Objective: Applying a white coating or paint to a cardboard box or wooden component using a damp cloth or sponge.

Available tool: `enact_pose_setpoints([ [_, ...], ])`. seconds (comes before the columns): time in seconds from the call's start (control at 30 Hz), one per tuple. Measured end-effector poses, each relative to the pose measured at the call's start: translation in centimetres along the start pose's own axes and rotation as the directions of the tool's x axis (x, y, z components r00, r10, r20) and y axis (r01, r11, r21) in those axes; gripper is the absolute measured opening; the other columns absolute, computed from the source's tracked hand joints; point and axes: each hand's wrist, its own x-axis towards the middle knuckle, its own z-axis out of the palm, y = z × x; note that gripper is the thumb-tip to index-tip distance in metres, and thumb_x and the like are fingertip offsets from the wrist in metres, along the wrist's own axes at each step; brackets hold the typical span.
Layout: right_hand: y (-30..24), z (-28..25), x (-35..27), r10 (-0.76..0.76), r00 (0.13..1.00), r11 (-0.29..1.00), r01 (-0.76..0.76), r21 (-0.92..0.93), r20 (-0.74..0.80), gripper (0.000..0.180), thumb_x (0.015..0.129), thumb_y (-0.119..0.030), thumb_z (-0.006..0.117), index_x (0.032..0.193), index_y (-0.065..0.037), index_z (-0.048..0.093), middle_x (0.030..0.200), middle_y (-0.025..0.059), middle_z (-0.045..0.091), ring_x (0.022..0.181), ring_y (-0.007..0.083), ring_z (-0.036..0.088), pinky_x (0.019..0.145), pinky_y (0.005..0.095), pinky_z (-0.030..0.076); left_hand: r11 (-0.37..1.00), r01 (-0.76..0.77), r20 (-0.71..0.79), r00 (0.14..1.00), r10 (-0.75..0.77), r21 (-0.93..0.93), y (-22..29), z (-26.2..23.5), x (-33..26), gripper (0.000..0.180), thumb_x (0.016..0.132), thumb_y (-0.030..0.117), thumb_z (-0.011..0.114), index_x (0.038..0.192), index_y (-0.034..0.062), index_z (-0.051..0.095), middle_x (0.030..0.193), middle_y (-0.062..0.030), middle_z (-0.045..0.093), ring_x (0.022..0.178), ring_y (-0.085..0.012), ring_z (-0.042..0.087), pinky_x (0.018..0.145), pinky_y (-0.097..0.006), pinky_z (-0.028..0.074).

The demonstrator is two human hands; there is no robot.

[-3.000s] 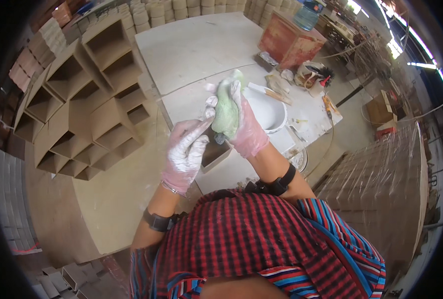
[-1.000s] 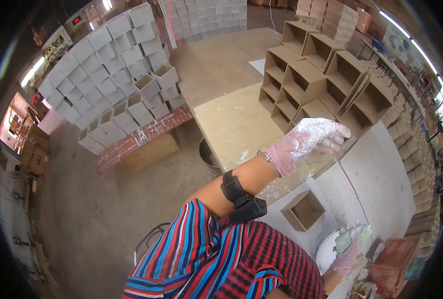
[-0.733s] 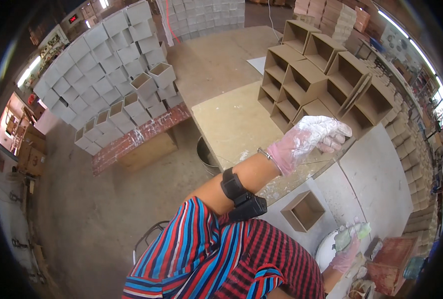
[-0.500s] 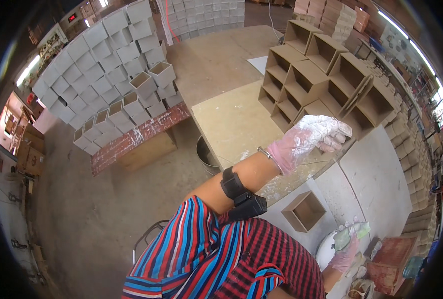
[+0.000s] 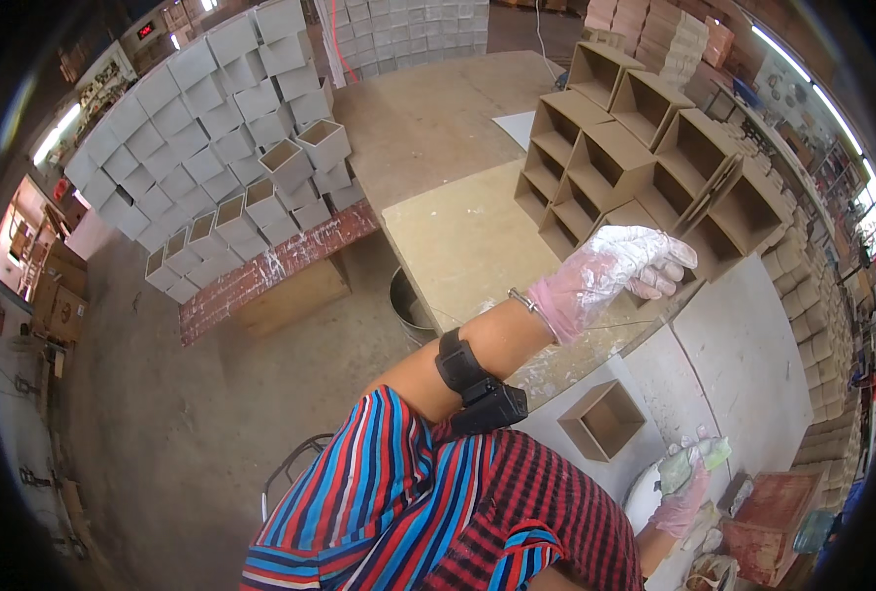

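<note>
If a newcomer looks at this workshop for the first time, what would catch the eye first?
Probably the left hand in a pink glove smeared white, right of centre. Next, the high stack of white boxes at upper left, on a red bench splashed with white, and the brown open boxes piled at upper right. At lower right, the right hand holds a green pad.

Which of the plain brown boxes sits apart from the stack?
The single brown box on the pale board, between the left hand and right hand; the other brown boxes are piled together beyond the left hand.
</note>
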Motion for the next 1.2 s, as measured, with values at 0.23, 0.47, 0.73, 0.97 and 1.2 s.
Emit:
enact_pose_setpoints([
  [0.23, 0.2, 0.3, 0.0, 0.016, 0.999, 0.999, -0.017, -0.032, -0.046, 0.043, 0.082, -0.014, 0.055, 0.123, -0.007, 0.044, 0.091, 0.0074, 0.055, 0.072, 0.018, 0.055, 0.057, 0.0266, 0.046, 1.0, -0.003, 0.007, 1.0, 0.003, -0.01, -0.3, -0.3, 0.2, 0.031, 0.089, 0.03, 0.048, 0.103, 0.0054, 0.062, 0.093, -0.0104, 0.061, 0.081, -0.018, 0.061, 0.071, -0.026, 0.049],
  [0.47, -0.2, 0.8, -0.4, 0.021, 0.998, 0.999, -0.023, -0.032, -0.059, 0.043, 0.082, -0.013, 0.055, 0.123, -0.006, 0.042, 0.087, 0.0085, 0.056, 0.07, 0.0188, 0.056, 0.057, 0.0276, 0.047, 0.999, -0.003, 0.019, 1.0, 0.003, -0.035, -0.5, -0.5, 0.2, 0.03, 0.089, 0.03, 0.05, 0.102, 0.0058, 0.062, 0.092, -0.0086, 0.06, 0.079, -0.0166, 0.06, 0.071, -0.026, 0.049],
  [0.73, 0.0, 0.7, -0.2, 0.025, 0.999, 0.998, -0.026, -0.06, -0.027, 0.046, 0.081, -0.019, 0.056, 0.123, -0.007, 0.044, 0.091, 0.0058, 0.053, 0.074, 0.0157, 0.054, 0.061, 0.0258, 0.045, 0.999, -0.015, 0.024, 1.0, 0.016, -0.049, -0.7, -0.4, 0.1, 0.031, 0.089, 0.03, 0.05, 0.102, 0.0048, 0.062, 0.092, -0.0094, 0.06, 0.08, -0.0169, 0.06, 0.072, -0.026, 0.049],
  [0.97, -0.2, 1.3, -0.2, 0.014, 1.0, 0.999, -0.014, -0.046, -0.016, 0.046, 0.08, -0.019, 0.056, 0.123, -0.006, 0.044, 0.09, 0.0059, 0.053, 0.074, 0.0156, 0.053, 0.061, 0.0258, 0.045, 0.999, -0.017, 0.021, 1.0, 0.018, -0.046, -0.6, 0.0, 0.2, 0.032, 0.089, 0.031, 0.05, 0.102, 0.0044, 0.062, 0.093, -0.0101, 0.06, 0.081, -0.0169, 0.059, 0.073, -0.027, 0.049],
  [1.2, -0.1, 1.9, -0.2, 0.021, 1.0, 0.999, -0.02, -0.049, 0.017, 0.046, 0.08, -0.019, 0.056, 0.122, -0.005, 0.044, 0.089, 0.0061, 0.053, 0.075, 0.0155, 0.053, 0.062, 0.0259, 0.045, 0.999, 0.008, 0.021, 1.0, -0.007, -0.042, -0.5, -0.3, 0.3, 0.029, 0.089, 0.028, 0.05, 0.103, 0.0055, 0.062, 0.093, -0.0097, 0.061, 0.081, -0.0177, 0.061, 0.073, -0.026, 0.049],
])
